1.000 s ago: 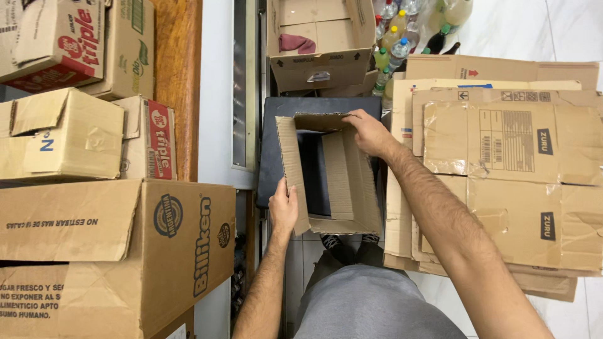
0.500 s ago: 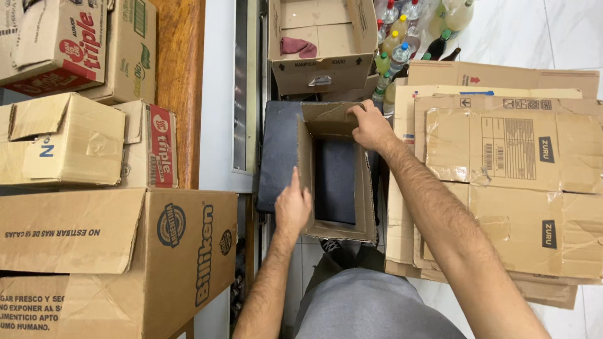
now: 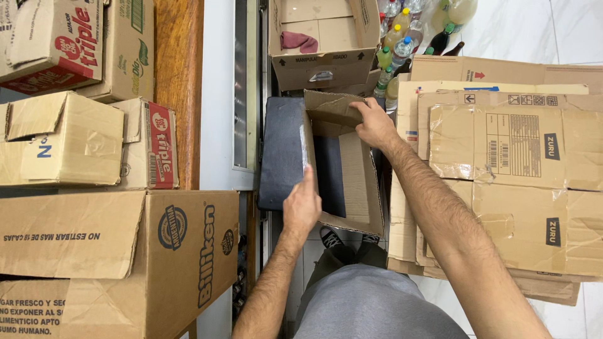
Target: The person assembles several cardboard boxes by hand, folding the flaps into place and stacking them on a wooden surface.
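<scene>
cardboard box [image 3: 342,166] lies open on a dark cushion [image 3: 282,150] by the knees | left hand [image 3: 301,207] presses flat on its near wall, not clamped | right hand [image 3: 375,124] pinches the far flap | best to push both sides evenly

Bright, even indoor light; soft shadows, perhaps slight edge distortion.

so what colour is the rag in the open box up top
Dark red rag, clearest in the head view.
</scene>
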